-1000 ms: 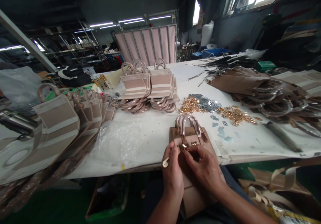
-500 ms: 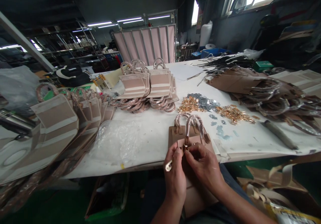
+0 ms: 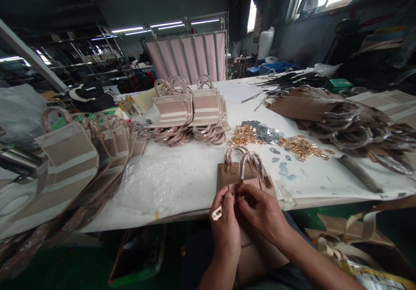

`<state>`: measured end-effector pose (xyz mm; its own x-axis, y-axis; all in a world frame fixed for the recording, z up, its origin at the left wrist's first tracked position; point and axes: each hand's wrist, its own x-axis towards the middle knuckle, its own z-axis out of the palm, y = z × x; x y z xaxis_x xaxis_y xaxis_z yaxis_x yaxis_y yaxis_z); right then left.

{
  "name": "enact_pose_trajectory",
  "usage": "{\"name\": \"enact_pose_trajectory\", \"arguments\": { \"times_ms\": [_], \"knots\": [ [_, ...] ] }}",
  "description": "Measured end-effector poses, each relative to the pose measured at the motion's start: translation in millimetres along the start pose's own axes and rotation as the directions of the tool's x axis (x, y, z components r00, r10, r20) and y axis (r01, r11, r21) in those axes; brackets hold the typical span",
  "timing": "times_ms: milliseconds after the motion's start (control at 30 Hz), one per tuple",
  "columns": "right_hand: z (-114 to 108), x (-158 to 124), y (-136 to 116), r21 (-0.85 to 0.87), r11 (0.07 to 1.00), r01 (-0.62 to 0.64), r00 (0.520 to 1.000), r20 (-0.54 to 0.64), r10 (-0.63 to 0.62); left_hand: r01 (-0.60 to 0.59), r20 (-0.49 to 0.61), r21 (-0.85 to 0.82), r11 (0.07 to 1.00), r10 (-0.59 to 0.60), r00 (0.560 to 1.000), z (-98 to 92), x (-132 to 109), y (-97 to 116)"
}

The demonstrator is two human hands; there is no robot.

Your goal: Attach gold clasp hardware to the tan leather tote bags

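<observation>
Work at a white desk (image 3: 201, 173), stretching from nine o'clock round to three. Have a brown bag (image 3: 251, 242) at the clock's centre, leaning on the desk's near edge, twelve being straight ahead. Count its two wrapped handles (image 3: 249, 164) as done, being attached and upright; count the metal fitting at the front handle's foot as unfinished, probably midway. Cannot tell how much is fastened.

With the right hand (image 3: 263, 207), pinch the bag beside that foot, any small part between thumb and forefinger being hidden. With the left hand (image 3: 225, 227), curl in at the bag's edge opposite and grip a slotted gold clasp (image 3: 216, 213), poking out towards nine, off the bag and seemingly left to fit.

Around, see a brown heap (image 3: 305, 104) of bags at two, pale bags (image 3: 74, 145) fanned at ten, stacks (image 3: 207, 104) at eleven. Find crumpled plastic (image 3: 149, 184) at nine, a grey bar (image 3: 360, 175) at three, grey plates (image 3: 261, 130) touching gold pieces (image 3: 243, 135) at twelve, more gold towards one, thin bluish pieces (image 3: 286, 172) at two. For a reach to the gold pieces, have to clear the upright handles, standing between.
</observation>
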<state>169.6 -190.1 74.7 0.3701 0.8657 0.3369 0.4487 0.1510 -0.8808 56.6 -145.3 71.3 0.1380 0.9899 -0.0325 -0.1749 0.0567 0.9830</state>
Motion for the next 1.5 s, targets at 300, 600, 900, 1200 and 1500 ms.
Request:
{"name": "enact_pose_trajectory", "arguments": {
  "times_ms": [300,600,900,1200,1500],
  "knots": [
    [3,5,-2,0.046,0.997,-0.062,0.998,-0.009,0.063,0.003,0.087,0.095,0.995,-0.011,0.996,-0.2,2,9],
    [16,27,-4,0.03,0.994,-0.103,0.994,-0.024,0.103,0.047,0.058,0.066,0.997,-0.051,0.997,-12.8,28,-10],
    [-72,34,35,-0.147,0.989,-0.01,0.973,-0.232,-0.025,0.167,0.166,0.168,0.972,-0.195,0.967,-28.9,79,-1],
    [-217,83,166,-0.642,0.564,-0.52,0.852,-0.438,0.287,-0.337,0.313,0.636,0.695,0.167,0.935,-26.4,103,12],
    [-232,89,182,-0.772,0.45,-0.449,0.891,-0.347,0.293,-0.869,0.835,0.396,0.296,0.277,0.475,40.5,103,40]
  ]
}}
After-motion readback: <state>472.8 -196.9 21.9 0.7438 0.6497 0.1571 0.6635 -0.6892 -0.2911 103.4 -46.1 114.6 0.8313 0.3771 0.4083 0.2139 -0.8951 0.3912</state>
